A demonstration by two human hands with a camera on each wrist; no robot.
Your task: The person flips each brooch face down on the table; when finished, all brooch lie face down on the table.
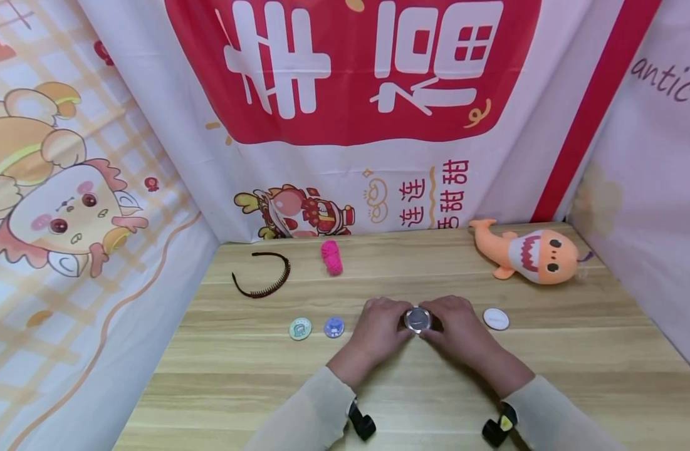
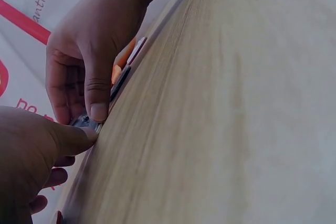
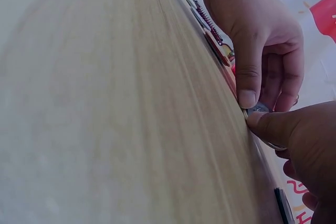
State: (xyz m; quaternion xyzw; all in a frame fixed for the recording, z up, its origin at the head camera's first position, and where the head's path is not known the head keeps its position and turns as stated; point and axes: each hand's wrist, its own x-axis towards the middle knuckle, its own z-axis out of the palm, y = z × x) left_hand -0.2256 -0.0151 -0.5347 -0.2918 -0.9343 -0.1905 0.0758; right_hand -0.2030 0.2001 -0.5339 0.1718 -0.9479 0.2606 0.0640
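A wristwatch (image 1: 417, 319) with a silver rim and dark round face is at the middle of the table, between my two hands. My left hand (image 1: 381, 329) pinches its left side with thumb and fingers, and my right hand (image 1: 454, 329) pinches its right side. Fingers cover most of whatever extends from the watch's sides. In the left wrist view, the thumbs of both hands meet close together at the watch (image 2: 86, 123), low against the tabletop. From the right wrist, only a small part of the watch (image 3: 259, 108) shows between the fingertips.
Left of my hands lie a blue-purple round badge (image 1: 334, 327) and a pale green one (image 1: 301, 329). Behind them are a dark headband (image 1: 271, 288) and a pink yarn bundle (image 1: 331, 257). A white round badge (image 1: 496, 319) and an orange shark plush (image 1: 533, 255) are to the right.
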